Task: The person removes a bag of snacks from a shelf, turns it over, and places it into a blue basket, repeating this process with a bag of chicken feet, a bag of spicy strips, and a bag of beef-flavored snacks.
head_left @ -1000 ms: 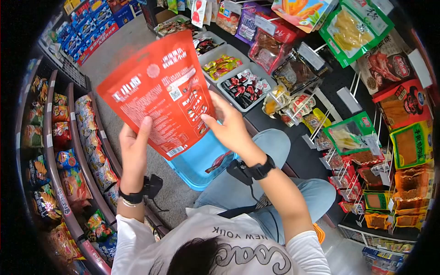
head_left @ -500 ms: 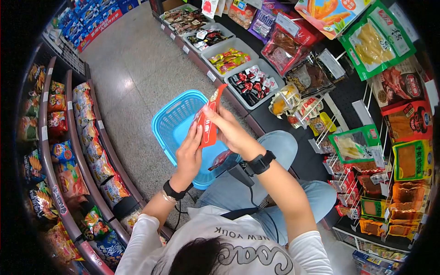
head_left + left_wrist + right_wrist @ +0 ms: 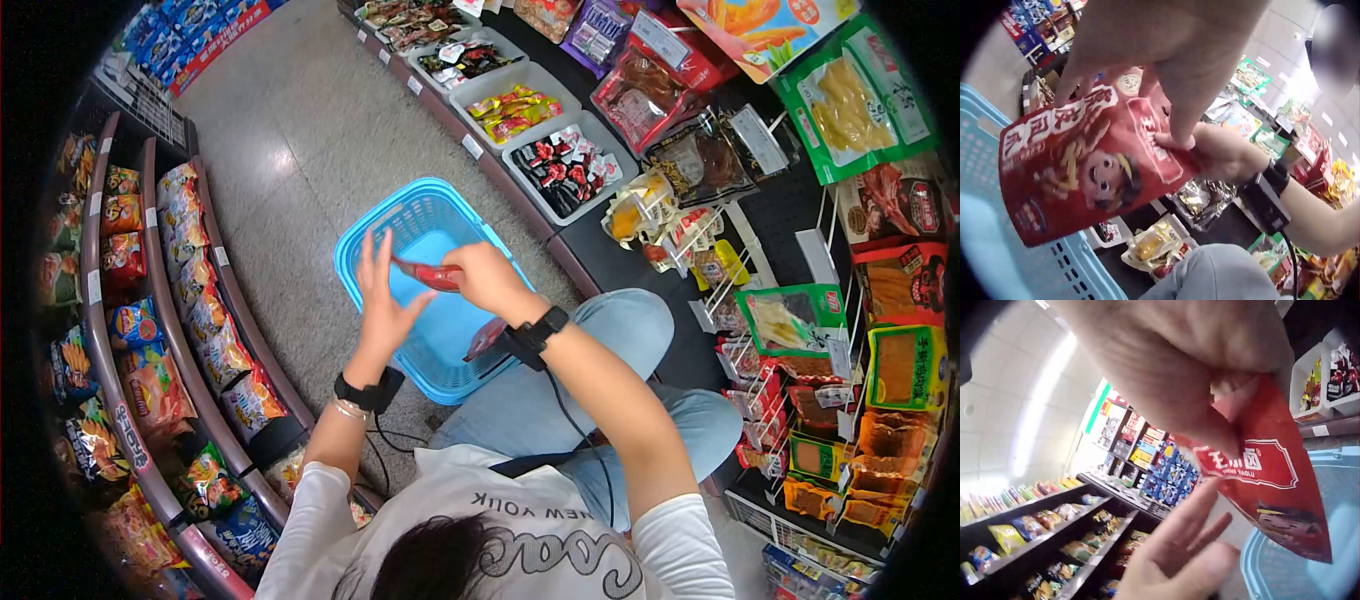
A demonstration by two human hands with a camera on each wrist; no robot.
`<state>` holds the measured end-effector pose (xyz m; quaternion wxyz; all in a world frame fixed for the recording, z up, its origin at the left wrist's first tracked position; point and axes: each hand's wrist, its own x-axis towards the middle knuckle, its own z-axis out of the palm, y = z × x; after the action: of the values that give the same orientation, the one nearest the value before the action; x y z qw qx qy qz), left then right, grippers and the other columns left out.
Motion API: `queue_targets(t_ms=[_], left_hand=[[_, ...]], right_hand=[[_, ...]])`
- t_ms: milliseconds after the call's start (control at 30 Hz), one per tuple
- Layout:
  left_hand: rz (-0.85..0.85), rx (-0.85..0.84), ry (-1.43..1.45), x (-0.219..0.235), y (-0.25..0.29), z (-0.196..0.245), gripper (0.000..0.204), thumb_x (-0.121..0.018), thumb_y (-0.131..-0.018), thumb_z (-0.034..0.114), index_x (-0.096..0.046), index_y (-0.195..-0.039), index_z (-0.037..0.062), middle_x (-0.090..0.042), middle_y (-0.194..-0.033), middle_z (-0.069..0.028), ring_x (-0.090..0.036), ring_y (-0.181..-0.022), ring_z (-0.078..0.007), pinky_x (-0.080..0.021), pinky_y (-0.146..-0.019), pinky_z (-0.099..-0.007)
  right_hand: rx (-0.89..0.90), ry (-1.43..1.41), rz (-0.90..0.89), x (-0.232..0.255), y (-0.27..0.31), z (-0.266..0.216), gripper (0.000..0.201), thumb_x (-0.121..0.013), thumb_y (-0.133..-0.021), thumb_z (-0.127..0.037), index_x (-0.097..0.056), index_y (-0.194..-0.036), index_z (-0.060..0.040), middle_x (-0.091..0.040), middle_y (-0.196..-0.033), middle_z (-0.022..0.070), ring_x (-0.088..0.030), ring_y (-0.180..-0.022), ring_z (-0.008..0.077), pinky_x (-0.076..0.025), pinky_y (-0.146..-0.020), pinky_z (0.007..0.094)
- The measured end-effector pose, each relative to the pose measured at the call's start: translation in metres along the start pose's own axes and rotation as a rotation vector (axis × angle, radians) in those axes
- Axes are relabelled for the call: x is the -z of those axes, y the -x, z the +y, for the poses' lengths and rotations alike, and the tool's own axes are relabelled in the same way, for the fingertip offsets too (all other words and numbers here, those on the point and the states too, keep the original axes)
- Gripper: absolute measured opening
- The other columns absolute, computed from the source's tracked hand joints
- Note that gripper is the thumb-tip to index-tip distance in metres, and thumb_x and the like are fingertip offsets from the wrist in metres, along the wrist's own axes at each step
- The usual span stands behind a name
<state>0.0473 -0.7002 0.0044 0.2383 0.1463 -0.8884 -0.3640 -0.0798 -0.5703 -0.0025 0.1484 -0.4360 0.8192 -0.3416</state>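
Note:
A red snack pouch (image 3: 435,276) with white lettering hangs above the blue basket (image 3: 362,232), seen almost edge-on from the head. My right hand (image 3: 490,283) pinches its top edge; the right wrist view shows thumb and fingers on the pouch (image 3: 1275,472). A cartoon face is printed on its front, visible in the left wrist view. Beside the pouch, my left hand (image 3: 376,305) has its fingers extended and spread, holding nothing. Inside the basket, at the side nearest my knees, lies a small dark red packet (image 3: 486,338).
Grey bins of small wrapped snacks (image 3: 566,172) line the ledge on the right, with hanging packs (image 3: 790,320) beyond. Shelves of bagged snacks (image 3: 222,345) run along the left. My bent knee (image 3: 625,330) is close to the basket, and a cable trails from each wrist.
The pouch has gone from held up in both hands to low over the basket in the right hand alone. My left hand has let go and moved left.

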Motion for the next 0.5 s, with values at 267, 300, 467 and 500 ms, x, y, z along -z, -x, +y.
queue_targets(t_ms=[267, 300, 467, 500], left_hand=[[-0.501, 0.185, -0.045, -0.042, 0.016, -0.068, 0.011, -0.071, -0.072, 0.014, -0.071, -0.08, 0.0064, -0.065, -0.068, -0.0116, -0.064, -0.06, -0.0227, -0.049, -0.058, -0.0314], [-0.513, 0.213, -0.055, -0.051, 0.021, -0.07, 0.011, -0.071, -0.072, 0.014, -0.071, -0.081, 0.0075, -0.065, -0.069, -0.0121, -0.064, -0.061, -0.0231, -0.049, -0.058, -0.0317], [-0.588, 0.419, -0.104, -0.105, 0.046, -0.084, 0.013, -0.071, -0.072, 0.021, -0.072, -0.083, 0.0149, -0.067, -0.075, -0.0108, -0.064, -0.068, -0.0276, -0.051, -0.062, -0.0369], [-0.584, 0.461, -0.11, -0.115, 0.051, -0.085, 0.013, -0.071, -0.072, 0.022, -0.072, -0.083, 0.0151, -0.067, -0.075, -0.0107, -0.065, -0.069, -0.0278, -0.051, -0.063, -0.0371]], right_hand=[[-0.143, 0.185, -0.277, -0.056, -0.004, 0.051, 0.01, -0.065, -0.065, -0.009, -0.072, -0.071, -0.0144, -0.067, -0.078, 0.014, -0.065, -0.074, 0.0306, -0.051, -0.065, 0.0387], [-0.194, 0.173, -0.289, -0.061, -0.002, 0.06, 0.01, -0.065, -0.065, -0.009, -0.072, -0.07, -0.0143, -0.066, -0.077, 0.0141, -0.065, -0.075, 0.0306, -0.051, -0.065, 0.0388], [-0.409, 0.169, -0.248, -0.092, 0.018, 0.103, 0.006, -0.067, -0.063, -0.006, -0.069, -0.067, -0.0103, -0.065, -0.07, 0.011, -0.063, -0.07, 0.0304, -0.05, -0.064, 0.0406], [-0.413, 0.171, -0.224, -0.097, 0.023, 0.108, 0.005, -0.066, -0.063, -0.006, -0.068, -0.066, -0.0102, -0.065, -0.07, 0.0114, -0.063, -0.069, 0.0307, -0.05, -0.064, 0.0407]])
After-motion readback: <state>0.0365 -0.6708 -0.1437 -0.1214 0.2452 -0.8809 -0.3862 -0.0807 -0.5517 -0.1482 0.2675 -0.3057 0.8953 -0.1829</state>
